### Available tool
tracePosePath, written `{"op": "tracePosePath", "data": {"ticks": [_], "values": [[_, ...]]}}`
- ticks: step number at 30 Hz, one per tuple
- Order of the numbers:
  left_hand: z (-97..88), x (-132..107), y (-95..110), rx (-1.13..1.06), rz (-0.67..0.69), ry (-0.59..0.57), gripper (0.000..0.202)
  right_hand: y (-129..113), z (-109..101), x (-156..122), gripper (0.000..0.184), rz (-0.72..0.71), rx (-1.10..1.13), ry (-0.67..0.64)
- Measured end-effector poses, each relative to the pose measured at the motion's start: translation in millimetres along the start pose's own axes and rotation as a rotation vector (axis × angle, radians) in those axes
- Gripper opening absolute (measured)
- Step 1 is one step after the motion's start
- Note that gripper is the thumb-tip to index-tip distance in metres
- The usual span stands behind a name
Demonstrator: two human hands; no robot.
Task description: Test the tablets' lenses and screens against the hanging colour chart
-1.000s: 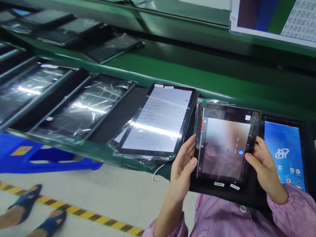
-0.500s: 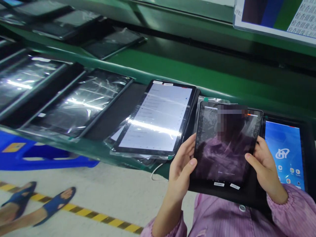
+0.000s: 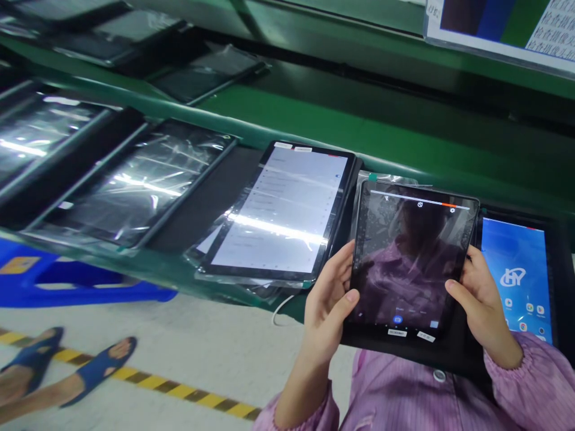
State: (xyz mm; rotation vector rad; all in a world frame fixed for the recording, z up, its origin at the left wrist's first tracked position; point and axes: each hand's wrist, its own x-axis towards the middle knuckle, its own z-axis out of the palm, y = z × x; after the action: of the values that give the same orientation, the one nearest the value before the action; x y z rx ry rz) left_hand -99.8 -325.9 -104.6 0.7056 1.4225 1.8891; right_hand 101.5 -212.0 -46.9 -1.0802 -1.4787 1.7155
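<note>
One tablet (image 3: 411, 257), clamped by its side edges between your left hand (image 3: 330, 299) and right hand (image 3: 485, 305) at the counter (image 3: 242, 129) — camera icons already up, preview dark; alongside, a white screen (image 3: 281, 209) and blue screen (image 3: 516, 251) lit, wrapped tablets (image 3: 148, 173) unlit.

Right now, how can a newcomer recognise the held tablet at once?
From the green bench, look down to the purple jacket. Just above it, the left hand and the right hand hold the tablet. It looks mostly dark; the left tablet glows white, the right tablet blue.
</note>
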Motion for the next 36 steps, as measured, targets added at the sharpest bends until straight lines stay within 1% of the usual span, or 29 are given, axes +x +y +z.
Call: {"op": "tracePosePath", "data": {"ticks": [4, 8, 12, 16, 17, 20, 22, 23, 26, 30, 33, 36], "values": [[-5.1, -3, -3, 0.013, 0.006, -0.044, 0.058, -1, 0, 0, 0.056, -0.004, 0.018, -0.023], [-7.1, -6, 1, 0.113, 0.009, -0.078, 0.061, -2, 1, 1, 0.060, 0.004, 0.027, -0.029], [-5.5, -6, 9, 0.185, 0.084, -0.180, 0.067, -2, 0, 1, 0.059, -0.020, 0.039, -0.061], [-6.5, -6, 10, 0.213, 0.129, -0.255, 0.073, -2, -1, 0, 0.054, -0.076, 0.054, -0.091], [-7.3, -5, 10, 0.219, 0.131, -0.266, 0.076, -2, 0, 0, 0.055, -0.089, 0.034, -0.100], [-8.6, -5, 7, 0.231, 0.143, -0.292, 0.084, -3, 2, -1, 0.066, -0.091, -0.028, -0.155], [-7.0, -4, 7, 0.242, 0.160, -0.303, 0.087, -5, 4, -1, 0.072, -0.088, -0.029, -0.176], [-5.2, -4, 7, 0.249, 0.168, -0.309, 0.088, -5, 4, -1, 0.073, -0.095, -0.025, -0.162], [3.8, -2, 15, 0.268, 0.202, -0.320, 0.088, -6, 4, -1, 0.071, -0.139, -0.040, -0.059], [20.4, 6, 35, 0.261, 0.249, -0.320, 0.089, -8, -2, 7, 0.071, -0.219, 0.047, 0.051], [33.9, 13, 52, 0.223, 0.214, -0.385, 0.090, -15, -10, 15, 0.072, -0.276, 0.101, 0.176], [47.5, 19, 61, 0.231, 0.193, -0.466, 0.095, -23, -18, 18, 0.068, -0.276, 0.122, 0.228]]}}
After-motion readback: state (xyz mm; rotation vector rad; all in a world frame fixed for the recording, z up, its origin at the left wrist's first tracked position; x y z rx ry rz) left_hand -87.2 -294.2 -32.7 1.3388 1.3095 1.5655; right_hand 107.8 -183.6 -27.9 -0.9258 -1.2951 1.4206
